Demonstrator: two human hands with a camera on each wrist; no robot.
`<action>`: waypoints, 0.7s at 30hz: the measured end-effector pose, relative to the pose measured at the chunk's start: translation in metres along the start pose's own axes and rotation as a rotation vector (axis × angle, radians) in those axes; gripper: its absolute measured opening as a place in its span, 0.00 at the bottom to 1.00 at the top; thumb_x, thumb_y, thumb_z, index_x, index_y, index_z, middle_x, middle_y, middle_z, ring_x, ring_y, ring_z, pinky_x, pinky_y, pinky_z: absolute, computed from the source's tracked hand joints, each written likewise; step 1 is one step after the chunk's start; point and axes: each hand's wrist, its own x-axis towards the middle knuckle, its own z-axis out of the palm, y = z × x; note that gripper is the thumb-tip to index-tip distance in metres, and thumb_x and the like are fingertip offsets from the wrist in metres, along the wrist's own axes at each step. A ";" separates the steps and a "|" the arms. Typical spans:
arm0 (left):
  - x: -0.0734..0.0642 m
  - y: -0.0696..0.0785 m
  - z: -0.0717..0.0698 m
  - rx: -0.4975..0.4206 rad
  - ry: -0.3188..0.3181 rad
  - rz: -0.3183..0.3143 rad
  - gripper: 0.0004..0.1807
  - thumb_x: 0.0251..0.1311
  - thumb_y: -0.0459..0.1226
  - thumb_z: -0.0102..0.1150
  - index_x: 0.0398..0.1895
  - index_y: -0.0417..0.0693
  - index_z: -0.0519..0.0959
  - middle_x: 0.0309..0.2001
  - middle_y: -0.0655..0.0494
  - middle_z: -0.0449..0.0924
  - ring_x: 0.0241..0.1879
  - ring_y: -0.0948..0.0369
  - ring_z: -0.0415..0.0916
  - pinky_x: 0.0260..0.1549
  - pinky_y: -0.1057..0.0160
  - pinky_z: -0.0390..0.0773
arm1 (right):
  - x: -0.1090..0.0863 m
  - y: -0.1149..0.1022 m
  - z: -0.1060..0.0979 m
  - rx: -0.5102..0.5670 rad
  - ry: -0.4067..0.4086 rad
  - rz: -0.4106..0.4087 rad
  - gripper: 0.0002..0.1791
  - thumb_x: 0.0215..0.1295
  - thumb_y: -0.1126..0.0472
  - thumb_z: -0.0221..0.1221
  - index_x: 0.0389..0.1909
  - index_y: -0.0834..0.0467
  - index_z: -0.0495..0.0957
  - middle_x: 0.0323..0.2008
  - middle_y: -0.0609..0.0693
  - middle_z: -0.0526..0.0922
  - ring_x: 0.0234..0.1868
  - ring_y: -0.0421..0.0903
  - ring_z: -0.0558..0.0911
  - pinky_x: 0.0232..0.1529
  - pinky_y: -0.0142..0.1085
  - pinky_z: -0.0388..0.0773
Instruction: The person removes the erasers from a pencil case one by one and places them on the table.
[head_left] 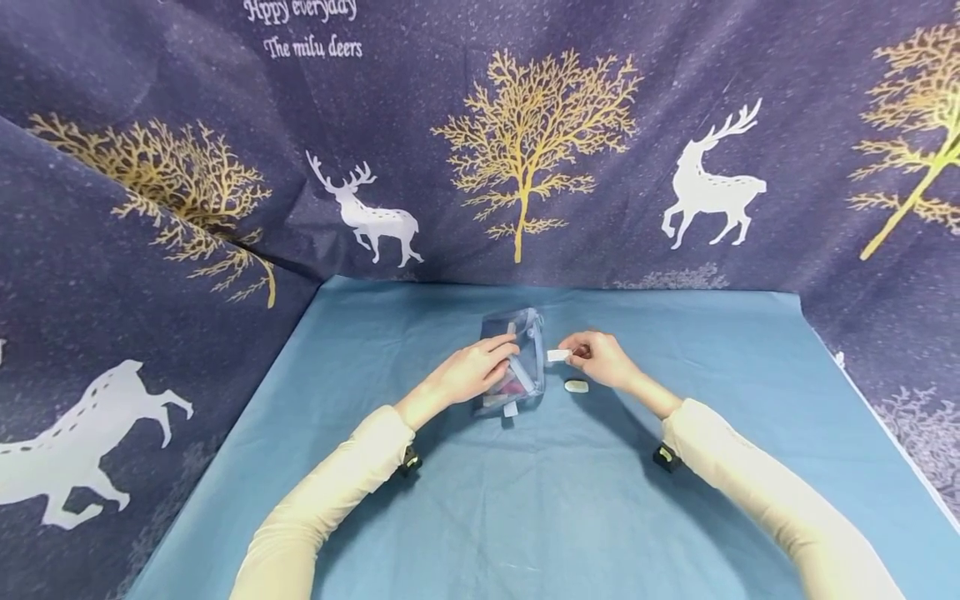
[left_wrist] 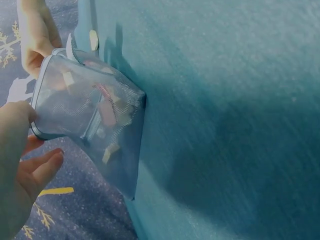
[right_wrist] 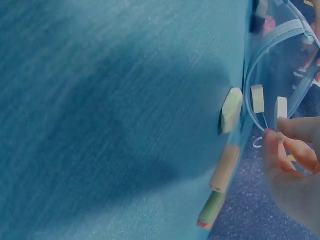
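Observation:
A see-through bluish mesh zip pouch (head_left: 534, 354) stands with its mouth toward the right. My left hand (head_left: 472, 367) holds it by the rim, thumb on one side and fingertips on the other. Several small pieces show through the mesh in the left wrist view, among them a pink one (left_wrist: 107, 114) and a pale one (left_wrist: 110, 152). At the pouch mouth, my right hand (head_left: 600, 358) pinches a small white eraser (right_wrist: 281, 107) between thumb and fingertip. Just inside the zipper edge (right_wrist: 287, 30) sits another pale block (right_wrist: 257, 98).
On the blue cloth (head_left: 525, 500), a pale eraser with a dark underside (head_left: 577, 387) lies near my right hand. The right wrist view also shows a tan block (right_wrist: 225, 168) and a green one with a red end (right_wrist: 212, 209). A dark deer-print curtain (head_left: 465, 150) hangs behind.

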 end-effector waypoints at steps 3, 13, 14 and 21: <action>-0.002 0.000 0.002 -0.003 0.004 -0.001 0.15 0.64 0.38 0.47 0.54 0.52 0.73 0.60 0.51 0.70 0.56 0.58 0.73 0.47 0.62 0.77 | -0.001 0.002 0.000 0.017 -0.015 0.023 0.09 0.56 0.64 0.60 0.39 0.56 0.81 0.31 0.51 0.83 0.27 0.40 0.78 0.28 0.32 0.74; -0.001 -0.002 0.002 -0.090 0.017 -0.014 0.14 0.65 0.37 0.46 0.53 0.50 0.73 0.60 0.49 0.69 0.39 0.62 0.78 0.35 0.67 0.77 | -0.007 0.002 -0.004 0.036 0.002 0.044 0.09 0.57 0.64 0.60 0.39 0.55 0.80 0.31 0.52 0.83 0.29 0.42 0.79 0.29 0.32 0.75; -0.001 -0.002 0.002 -0.105 0.019 -0.023 0.14 0.65 0.37 0.45 0.52 0.50 0.73 0.60 0.49 0.69 0.39 0.62 0.78 0.36 0.67 0.77 | -0.008 0.002 -0.004 0.036 0.004 0.047 0.09 0.57 0.64 0.60 0.40 0.55 0.80 0.31 0.52 0.83 0.29 0.42 0.79 0.29 0.33 0.75; -0.001 -0.004 0.001 -0.264 0.065 -0.060 0.11 0.65 0.36 0.47 0.46 0.46 0.74 0.59 0.45 0.71 0.59 0.54 0.70 0.53 0.58 0.73 | -0.013 0.008 -0.011 0.027 -0.001 0.044 0.10 0.57 0.64 0.60 0.41 0.55 0.80 0.36 0.54 0.83 0.34 0.45 0.81 0.30 0.33 0.76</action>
